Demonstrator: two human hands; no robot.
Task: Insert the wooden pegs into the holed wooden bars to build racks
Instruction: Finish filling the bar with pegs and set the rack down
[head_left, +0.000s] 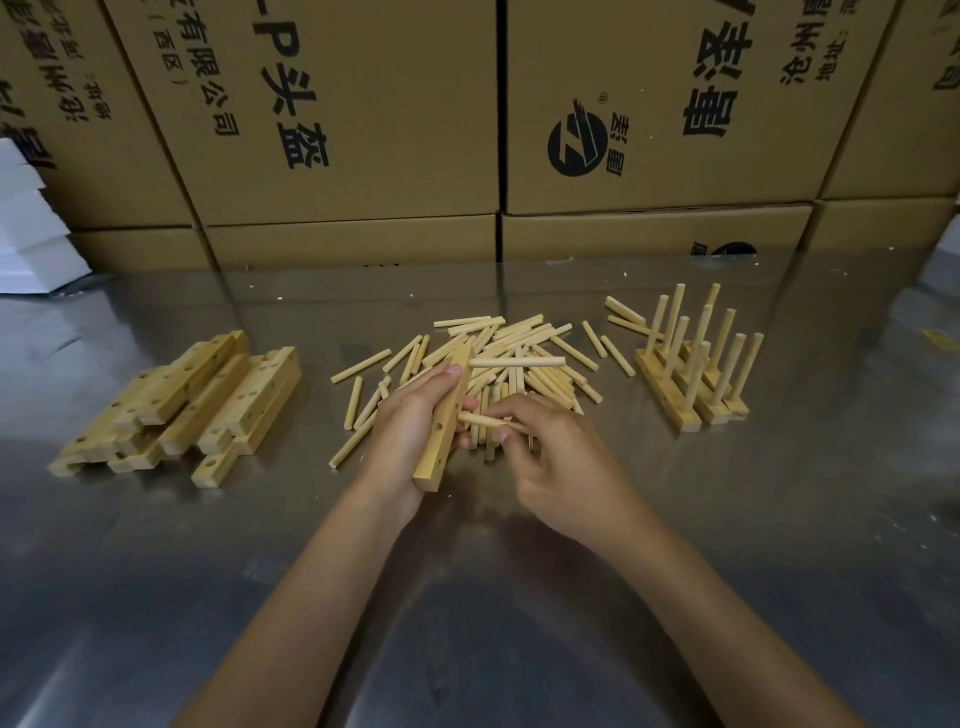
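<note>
My left hand (402, 431) grips a holed wooden bar (445, 431), held on edge over the table. One wooden peg (519, 361) sticks out sideways from the bar's far end. My right hand (550, 462) pinches another peg (488, 421), its tip against the bar's side near a hole. Behind both hands lies a loose pile of pegs (524, 353). A stack of bare holed bars (197, 405) lies at the left. Finished racks (696, 364) with upright pegs stand at the right.
The work surface is a shiny metal table (519, 597). Cardboard boxes (363, 130) form a wall along its far edge. White foam pieces (31, 234) sit at the far left.
</note>
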